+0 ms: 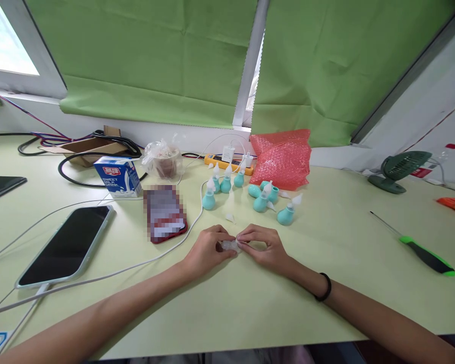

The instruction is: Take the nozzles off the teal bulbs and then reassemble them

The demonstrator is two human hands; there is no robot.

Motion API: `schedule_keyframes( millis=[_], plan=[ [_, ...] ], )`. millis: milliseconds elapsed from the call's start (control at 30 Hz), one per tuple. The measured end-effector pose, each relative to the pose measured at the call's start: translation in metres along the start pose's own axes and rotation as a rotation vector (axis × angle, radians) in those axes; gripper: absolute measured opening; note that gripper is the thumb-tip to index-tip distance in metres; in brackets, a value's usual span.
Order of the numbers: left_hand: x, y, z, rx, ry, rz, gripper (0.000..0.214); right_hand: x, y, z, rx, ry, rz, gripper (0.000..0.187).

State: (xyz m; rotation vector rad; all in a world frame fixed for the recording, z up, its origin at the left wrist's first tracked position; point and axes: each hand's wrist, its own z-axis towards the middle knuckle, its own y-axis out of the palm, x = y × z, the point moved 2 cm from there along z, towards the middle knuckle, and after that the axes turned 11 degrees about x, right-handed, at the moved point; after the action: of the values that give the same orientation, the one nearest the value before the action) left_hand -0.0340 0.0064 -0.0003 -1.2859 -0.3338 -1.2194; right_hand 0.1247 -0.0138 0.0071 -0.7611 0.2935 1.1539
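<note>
My left hand [207, 248] and my right hand [263, 246] meet at the middle of the pale green table [326, 283], fingers curled. Between their fingertips they pinch a small clear plastic piece [231, 245]. Just beyond the hands stand several teal bulb-shaped parts with clear tips [261, 201], some upright, some lying down. A loose clear tip [230, 218] lies on the table between the bulbs and my hands.
A phone [66, 245] on a white cable lies at left, a red-cased phone [165, 215] beside it. A milk carton [118, 176], a bagged cup [165, 161], pink bubble wrap [282, 157], a power strip [227, 162], a fan [396, 172] and a green-handled screwdriver [420, 253] sit around.
</note>
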Motion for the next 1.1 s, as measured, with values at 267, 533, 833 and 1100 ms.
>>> schedule_keyframes(
  millis=[267, 533, 833, 1100],
  plan=[
    [0.0072, -0.0005, -0.0031, -0.007, 0.092, 0.036, 0.023, -0.0027, 0.0017, -0.0025, -0.049, -0.025, -0.048, 0.013],
    [-0.0013, 0.0006, -0.0008, 0.044, -0.016, -0.041, 0.028, -0.0034, 0.0026, -0.0035, -0.064, -0.091, -0.039, 0.019],
    [0.0003, -0.0017, -0.0003, 0.019, -0.082, -0.061, 0.019, -0.0033, 0.0005, -0.0056, -0.127, -0.257, -0.193, 0.022],
    [-0.0003, -0.0023, 0.0008, 0.025, -0.085, 0.002, 0.022, -0.0047, 0.0013, -0.0050, -0.203, -0.400, -0.332, 0.018]
  ],
)
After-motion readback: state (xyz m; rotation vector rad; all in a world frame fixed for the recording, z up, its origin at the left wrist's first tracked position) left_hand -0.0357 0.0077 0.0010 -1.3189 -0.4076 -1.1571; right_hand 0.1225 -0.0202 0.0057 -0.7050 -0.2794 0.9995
